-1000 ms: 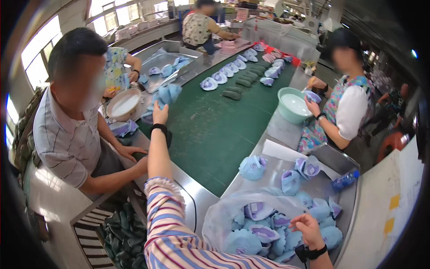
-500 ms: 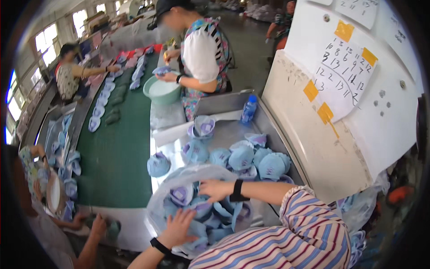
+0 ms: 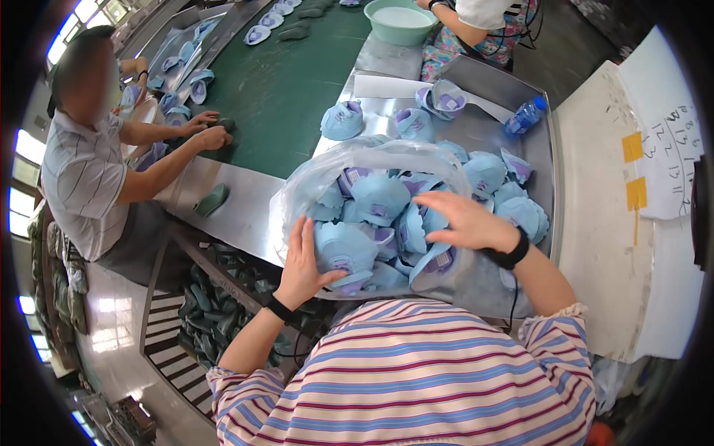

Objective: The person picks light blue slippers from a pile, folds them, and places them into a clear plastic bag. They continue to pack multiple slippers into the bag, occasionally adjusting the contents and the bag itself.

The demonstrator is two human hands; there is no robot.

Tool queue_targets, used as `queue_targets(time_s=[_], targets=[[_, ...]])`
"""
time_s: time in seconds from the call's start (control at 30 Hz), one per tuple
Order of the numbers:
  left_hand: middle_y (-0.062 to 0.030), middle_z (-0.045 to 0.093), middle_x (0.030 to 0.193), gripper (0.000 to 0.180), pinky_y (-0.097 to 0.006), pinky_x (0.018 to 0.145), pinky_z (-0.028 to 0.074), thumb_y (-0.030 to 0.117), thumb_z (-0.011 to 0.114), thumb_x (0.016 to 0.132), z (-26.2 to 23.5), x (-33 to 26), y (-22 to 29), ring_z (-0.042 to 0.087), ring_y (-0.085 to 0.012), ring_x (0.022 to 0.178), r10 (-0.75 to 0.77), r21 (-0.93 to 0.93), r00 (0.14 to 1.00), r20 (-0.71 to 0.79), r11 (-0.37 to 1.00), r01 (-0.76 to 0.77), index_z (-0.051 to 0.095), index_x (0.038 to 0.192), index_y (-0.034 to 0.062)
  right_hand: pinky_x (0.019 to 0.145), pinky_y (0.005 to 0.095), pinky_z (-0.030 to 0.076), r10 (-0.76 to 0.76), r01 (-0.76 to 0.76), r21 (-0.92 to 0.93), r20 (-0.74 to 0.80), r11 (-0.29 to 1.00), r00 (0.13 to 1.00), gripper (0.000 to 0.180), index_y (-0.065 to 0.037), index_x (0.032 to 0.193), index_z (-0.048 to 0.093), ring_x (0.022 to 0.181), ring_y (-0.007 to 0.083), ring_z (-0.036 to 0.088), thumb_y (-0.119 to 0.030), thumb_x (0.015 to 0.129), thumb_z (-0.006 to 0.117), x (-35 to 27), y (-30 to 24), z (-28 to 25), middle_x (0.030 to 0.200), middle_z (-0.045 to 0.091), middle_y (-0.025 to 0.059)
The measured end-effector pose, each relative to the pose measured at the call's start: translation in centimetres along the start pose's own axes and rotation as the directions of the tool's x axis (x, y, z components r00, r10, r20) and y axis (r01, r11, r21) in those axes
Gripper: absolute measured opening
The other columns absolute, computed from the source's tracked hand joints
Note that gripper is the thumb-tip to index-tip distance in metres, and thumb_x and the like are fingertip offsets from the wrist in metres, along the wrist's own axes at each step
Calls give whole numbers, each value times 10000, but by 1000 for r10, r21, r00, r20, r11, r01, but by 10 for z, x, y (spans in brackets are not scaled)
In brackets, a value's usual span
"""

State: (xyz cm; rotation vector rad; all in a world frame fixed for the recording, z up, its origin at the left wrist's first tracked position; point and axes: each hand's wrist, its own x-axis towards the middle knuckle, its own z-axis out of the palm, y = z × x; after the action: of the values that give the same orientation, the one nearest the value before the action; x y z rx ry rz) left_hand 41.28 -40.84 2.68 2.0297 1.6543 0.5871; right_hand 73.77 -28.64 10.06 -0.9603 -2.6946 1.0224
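On the far left a person in a striped shirt (image 3: 78, 182) sits with both hands on the green belt (image 3: 286, 89), touching a dark green piece. Another dark green piece (image 3: 210, 201) lies alone on the steel table (image 3: 245, 212). Under the table is a heap of dark pieces, too many to count.

The left hand (image 3: 303, 262) is open and flat, pressing on the side of a clear plastic bag (image 3: 327, 175) near the table's front edge. The bag is full of blue shoe uppers (image 3: 379, 197) with purple insides; I can count about ten, with more hidden. The right hand (image 3: 465, 221) lies spread open on top of them, not clamped on any.

Behind and right of the bag about nine more uppers lie loose. One blue bottle (image 3: 525, 117) lies at the back right. One pale green bowl (image 3: 400, 21) stands far back.
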Motion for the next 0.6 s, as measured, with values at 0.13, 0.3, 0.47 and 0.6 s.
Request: queue_targets(time_s=[0.13,0.3,0.47,0.6], targets=[[-280,438,1275,971,-400,976,396,312,845,630,11,14,-21,443,-391,1173,-76,-145,995,59,986,83,302,1359,-31,1036,449,341,5,-13,-121,-72,993,997,784,-78,1377,374,1282,437,330,-281,714,740,57,-27,51,1393,316,282],[-195,548,1141,683,-351,913,438,186,812,682,3,16,-38,535,-286,1070,-244,-409,959,142,868,281,454,1230,-11,994,519,366,348,-367,-278,-118,888,930,941,-129,1391,364,1241,544,302,-304,593,830,106,33,78,1458,155,307],[-100,584,1146,529,-302,902,445,3,697,770,11,10,-45,571,-194,1034,-443,-979,894,72,141,149,453,1238,-39,919,391,434,314,-307,67,-262,949,913,748,-115,1290,476,994,367,561,-233,621,789,112,77,73,1073,591,220],[-94,602,1122,457,-315,894,456,-23,649,800,12,20,-55,593,-191,985,-538,-987,843,-26,145,62,473,1221,-33,804,348,454,392,-317,280,-274,906,878,594,-70,1179,530,861,265,566,-181,642,760,108,55,58,932,600,136]])
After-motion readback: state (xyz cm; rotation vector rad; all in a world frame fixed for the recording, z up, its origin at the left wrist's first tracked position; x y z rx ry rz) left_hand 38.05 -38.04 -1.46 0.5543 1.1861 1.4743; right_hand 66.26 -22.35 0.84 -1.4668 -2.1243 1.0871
